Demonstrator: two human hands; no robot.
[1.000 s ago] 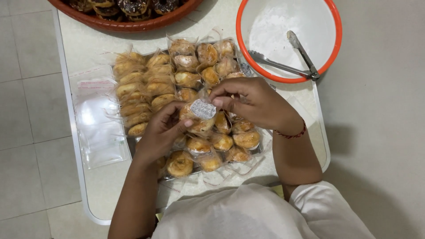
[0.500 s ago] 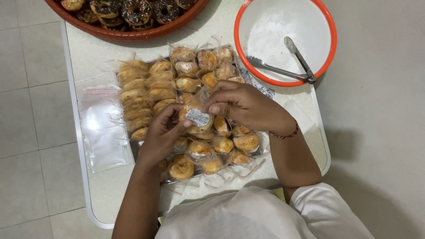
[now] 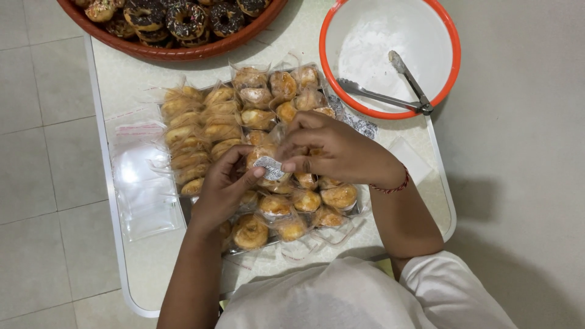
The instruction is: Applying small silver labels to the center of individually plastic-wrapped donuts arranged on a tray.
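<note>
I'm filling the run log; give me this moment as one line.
left hand: pinches bagged pastry | right hand: same pastry | below: tray | bowl, tongs far right

You work in soft, even indoor light from above. Left of your grip, glare whitens the empty plastic bags [image 3: 143,183]. Your arms throw a faint shadow onto the floor [image 3: 518,183] to the right. Focus is mildly soft overall, with slight blur on your fingers.
</note>
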